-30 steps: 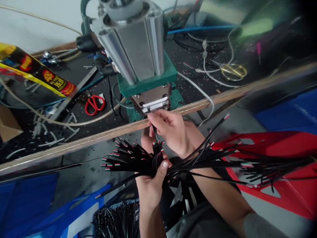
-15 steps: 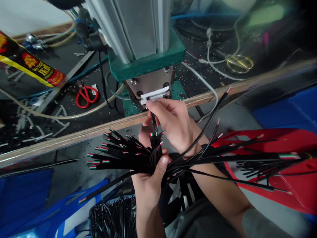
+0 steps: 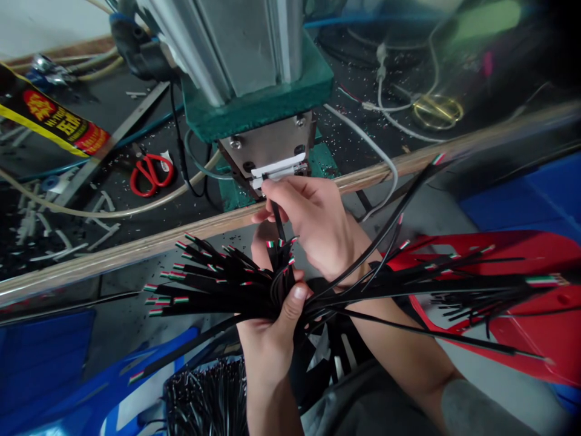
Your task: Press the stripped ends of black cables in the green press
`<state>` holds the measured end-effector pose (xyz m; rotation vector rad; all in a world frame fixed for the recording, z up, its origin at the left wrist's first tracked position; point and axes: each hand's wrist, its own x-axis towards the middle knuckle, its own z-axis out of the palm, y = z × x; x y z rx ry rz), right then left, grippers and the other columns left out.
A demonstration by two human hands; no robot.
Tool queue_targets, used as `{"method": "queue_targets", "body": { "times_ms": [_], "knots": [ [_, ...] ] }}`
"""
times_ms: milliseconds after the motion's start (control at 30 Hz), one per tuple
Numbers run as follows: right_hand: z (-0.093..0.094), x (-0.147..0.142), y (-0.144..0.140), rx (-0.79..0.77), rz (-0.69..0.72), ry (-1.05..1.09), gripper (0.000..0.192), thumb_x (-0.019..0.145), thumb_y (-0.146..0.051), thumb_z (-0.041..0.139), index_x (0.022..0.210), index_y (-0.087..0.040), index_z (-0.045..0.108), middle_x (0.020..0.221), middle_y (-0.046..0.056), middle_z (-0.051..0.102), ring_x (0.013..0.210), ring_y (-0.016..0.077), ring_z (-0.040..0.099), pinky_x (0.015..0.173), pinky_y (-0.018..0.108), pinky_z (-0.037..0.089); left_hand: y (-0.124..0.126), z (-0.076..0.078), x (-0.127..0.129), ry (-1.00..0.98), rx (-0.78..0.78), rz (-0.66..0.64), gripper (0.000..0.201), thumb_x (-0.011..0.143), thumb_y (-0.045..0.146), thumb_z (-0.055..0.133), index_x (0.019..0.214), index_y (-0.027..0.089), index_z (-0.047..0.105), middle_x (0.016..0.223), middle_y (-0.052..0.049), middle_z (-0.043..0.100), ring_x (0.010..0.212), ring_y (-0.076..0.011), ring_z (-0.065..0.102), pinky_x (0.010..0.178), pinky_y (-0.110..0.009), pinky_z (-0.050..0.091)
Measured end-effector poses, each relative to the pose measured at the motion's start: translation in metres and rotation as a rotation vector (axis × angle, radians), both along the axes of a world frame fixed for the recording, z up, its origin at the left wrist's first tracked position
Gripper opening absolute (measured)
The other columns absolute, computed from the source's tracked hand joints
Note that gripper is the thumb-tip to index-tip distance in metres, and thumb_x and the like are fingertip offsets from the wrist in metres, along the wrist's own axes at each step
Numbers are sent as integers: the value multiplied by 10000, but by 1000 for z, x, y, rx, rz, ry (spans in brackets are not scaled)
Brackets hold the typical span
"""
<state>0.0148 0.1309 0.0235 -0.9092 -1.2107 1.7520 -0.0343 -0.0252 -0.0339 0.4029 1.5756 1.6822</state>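
Note:
My left hand is wrapped around a thick bundle of black cables, their ends showing red, white and green wires. Between the thumb and fingers of my right hand is one black cable, pinched near its tip. That tip is at the pale slot in the metal jaw of a bench machine; how deep it sits is hidden by my fingers. Loose cables from the bundle stretch off to the right, past my right wrist.
Red-handled scissors, a black-and-yellow packet and white tube scraps lie on the bench left of the machine. The wooden bench edge runs in front. More black cables stand below; a red chair is at right.
The view has shifted slightly, moving the machine and bench things a little left and up. Both hands keep their holds, and the pinched cable stays at the slot.

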Motion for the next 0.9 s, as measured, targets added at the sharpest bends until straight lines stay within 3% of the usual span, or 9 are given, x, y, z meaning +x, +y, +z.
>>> {"method": "queue_targets", "body": {
  "times_ms": [233, 533, 767, 900],
  "knots": [
    [3, -2, 0, -17, -13, -46, 451, 1021, -260, 691, 575, -247, 627, 623, -11, 696, 741, 185, 788, 627, 260, 556, -1, 1, 1, 3, -20, 16, 290, 785, 362, 1024, 978, 213, 866, 827, -26, 831, 670, -185, 799, 593, -237, 667],
    [1, -4, -2, -25, -35, 4, 441, 997, -217, 678, 565, -235, 592, 574, -41, 593, 774, 181, 819, 604, 216, 515, -2, -1, -1, 0, -28, 27, 306, 772, 351, 1030, 990, 217, 862, 796, -16, 813, 676, -190, 803, 616, -241, 675],
    [-10, 1, -4, 125, -20, 49, 378, 1029, -361, 728, 689, -207, 664, 689, -29, 734, 819, 169, 822, 727, 224, 565, 4, 5, 6, -97, -27, 29, 321, 765, 402, 1031, 955, 194, 878, 793, -31, 825, 621, -151, 753, 564, -200, 621],
    [-24, 7, -7, 178, 5, 84, 304, 1028, -421, 761, 792, -232, 730, 812, -12, 817, 867, 193, 826, 764, 272, 577, 4, 9, 12, -112, -62, 89, 362, 714, 417, 1058, 894, 183, 850, 781, -24, 815, 667, -154, 755, 643, -216, 634]
  ]
}}
